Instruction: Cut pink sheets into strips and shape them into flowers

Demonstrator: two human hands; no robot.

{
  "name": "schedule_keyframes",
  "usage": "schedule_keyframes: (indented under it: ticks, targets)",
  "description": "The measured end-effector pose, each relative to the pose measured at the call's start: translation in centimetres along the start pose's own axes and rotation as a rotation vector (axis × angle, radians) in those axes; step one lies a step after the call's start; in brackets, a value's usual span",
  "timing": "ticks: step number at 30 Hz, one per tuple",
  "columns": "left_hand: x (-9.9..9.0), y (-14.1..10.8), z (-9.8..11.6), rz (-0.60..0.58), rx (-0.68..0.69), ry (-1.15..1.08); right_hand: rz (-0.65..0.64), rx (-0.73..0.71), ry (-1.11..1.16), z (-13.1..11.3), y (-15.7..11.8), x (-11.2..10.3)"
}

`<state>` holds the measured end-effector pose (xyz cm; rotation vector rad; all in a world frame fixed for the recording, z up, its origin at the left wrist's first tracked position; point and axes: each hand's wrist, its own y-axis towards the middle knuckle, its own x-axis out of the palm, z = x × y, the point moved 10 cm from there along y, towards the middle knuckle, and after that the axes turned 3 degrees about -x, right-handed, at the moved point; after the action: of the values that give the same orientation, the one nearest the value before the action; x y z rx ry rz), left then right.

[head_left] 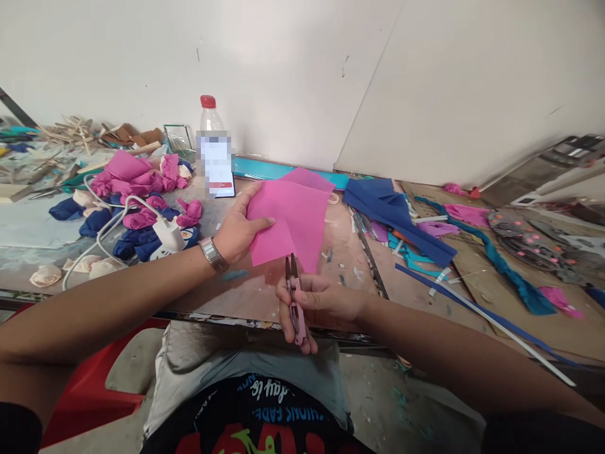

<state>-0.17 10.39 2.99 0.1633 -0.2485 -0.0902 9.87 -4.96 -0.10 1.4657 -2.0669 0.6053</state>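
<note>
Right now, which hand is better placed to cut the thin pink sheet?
Likely the right hand: it holds pink-handled scissors, blades near the thin pink sheet; the left hand holds that.

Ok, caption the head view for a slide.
Left hand holding a pink sheet, right hand holding scissors at its edge.

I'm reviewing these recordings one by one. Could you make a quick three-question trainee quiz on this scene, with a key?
1. What does the right hand hold?
A) A white plastic cable
B) Small pink-handled metal scissors
C) A long navy-blue strip

2. True or false: the left hand holds thin bright-pink sheet material, and a silver metal-banded watch is on the same arm.

3. Fill in: the clear plastic bottle behind the upright phone with a lit screen has a ____ cap.

Key: 1. B; 2. True; 3. red
</note>
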Motion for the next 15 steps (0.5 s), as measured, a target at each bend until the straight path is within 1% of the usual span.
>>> schedule_keyframes:
  ticks: [4,10,15]
  targets:
    - [-0.3,0.3,-0.4,0.000,-0.009,0.023,0.009,-0.038,-0.025,-0.3,0.1,-0.1]
    - [-0.5,0.4,0.2,-0.010,0.056,0.040,0.162,-0.044,-0.025,-0.4,-0.1,-1.5]
    - [-0.4,0.2,0.3,-0.003,0.056,0.005,0.221,-0.090,-0.051,-1.1,-0.3,-2.0]
